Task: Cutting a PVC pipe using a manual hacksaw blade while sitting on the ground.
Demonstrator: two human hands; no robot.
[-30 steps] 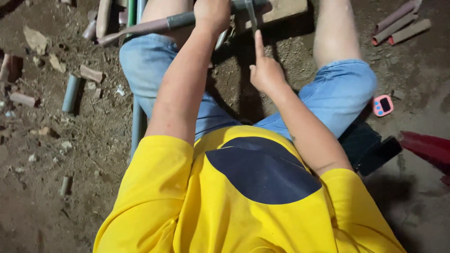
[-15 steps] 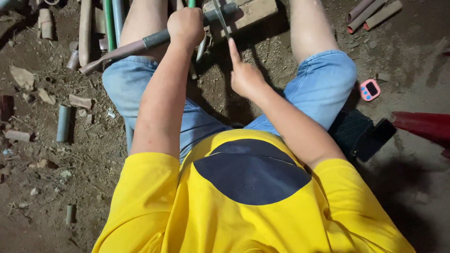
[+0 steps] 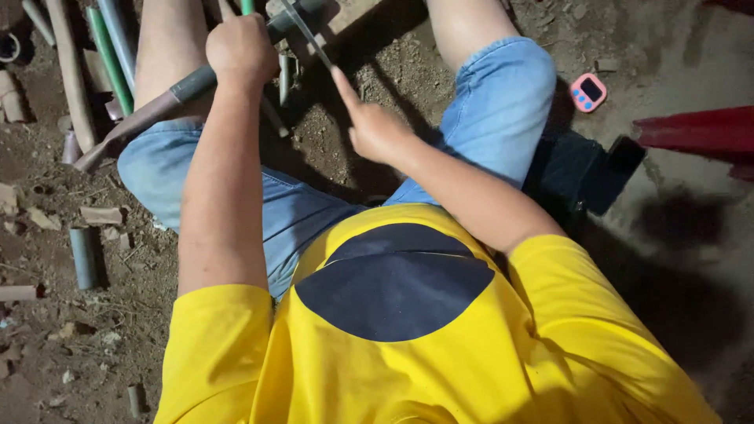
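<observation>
The person sits on the dirt floor [image 3: 683, 259], knees apart. The left hand [image 3: 240, 49] is fisted tight around a grey pipe [image 3: 177, 93] that runs down and out to the left of that grip, across the left thigh. The right hand [image 3: 375, 132] has its grip closed on the handle of a thin saw blade [image 3: 305, 33], forefinger stretched along it; the blade slants up from the hand to meet the pipe just right of the left fist.

Compared with a second ago, both hands sit lower and nearer the body in the view, and the blade has drawn back along its slant, which reads as sawing under way.

A small pink timer [image 3: 587, 92] lies well right of the right hand, with short pipe offcuts [image 3: 82, 257] scattered far left.
</observation>
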